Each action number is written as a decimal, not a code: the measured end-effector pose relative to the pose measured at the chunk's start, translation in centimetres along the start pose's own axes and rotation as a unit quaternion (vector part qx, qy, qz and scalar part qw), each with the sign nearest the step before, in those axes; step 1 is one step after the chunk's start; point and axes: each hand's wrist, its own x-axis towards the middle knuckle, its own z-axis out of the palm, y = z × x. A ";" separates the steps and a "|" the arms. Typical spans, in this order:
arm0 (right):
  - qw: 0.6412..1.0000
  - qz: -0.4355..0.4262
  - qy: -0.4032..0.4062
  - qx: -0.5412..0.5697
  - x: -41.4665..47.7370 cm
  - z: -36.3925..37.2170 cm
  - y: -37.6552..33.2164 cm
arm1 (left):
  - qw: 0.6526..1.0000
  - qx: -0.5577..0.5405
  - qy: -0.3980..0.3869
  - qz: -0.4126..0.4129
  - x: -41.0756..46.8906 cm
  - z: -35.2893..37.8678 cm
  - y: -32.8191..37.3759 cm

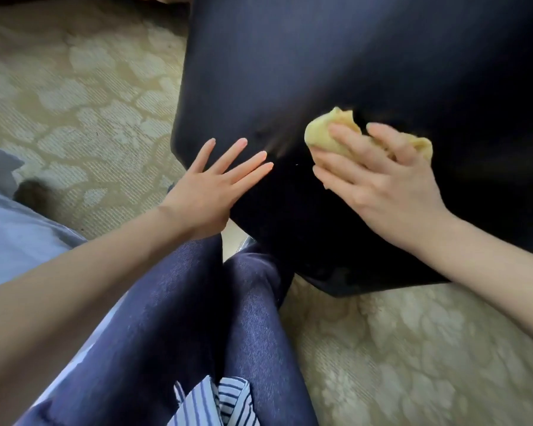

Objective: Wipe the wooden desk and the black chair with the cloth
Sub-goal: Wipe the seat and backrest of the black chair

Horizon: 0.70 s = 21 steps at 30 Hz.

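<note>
Cloth (323, 136), yellow and scrunched into a wad, gripped by right hand (379, 179) and pushed against the black chair (290, 63), a bit right of centre on the dark panel. Fingers (348, 142) curled over the wad, thumb tucked along its near side. Probably bunched like that to make a thick pad and get some pressure into the rubbing. Left hand (210, 186) just to the left, fingers straight and fanned out, palm laid on the same dark surface close to its left edge, holding nothing. Looks like bracing, honestly: keeps the chair from swivelling or sliding off under the scrubbing. Hands near each other but apart, a strip of bare chair between. Faint pale streaks in that strip, maybe dust, maybe glare, hard to say. Chair huge in view, filling the far and right side; can't tell whether seat or backrest. Near side: dark jeans (173, 318) and a bit of striped shirt (228, 401), knees right up against the chair's near edge. Patterned beige carpet (74, 103) to the left and near right, pale blue fabric (13, 235) at the near left. Wooden desk nowhere in view, so no telling its state.
</note>
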 end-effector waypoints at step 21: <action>0.993 -0.041 -0.111 0.007 -0.7 9.1 -12.4 | 0.952 -0.244 -0.024 -0.181 -0.5 2.7 4.3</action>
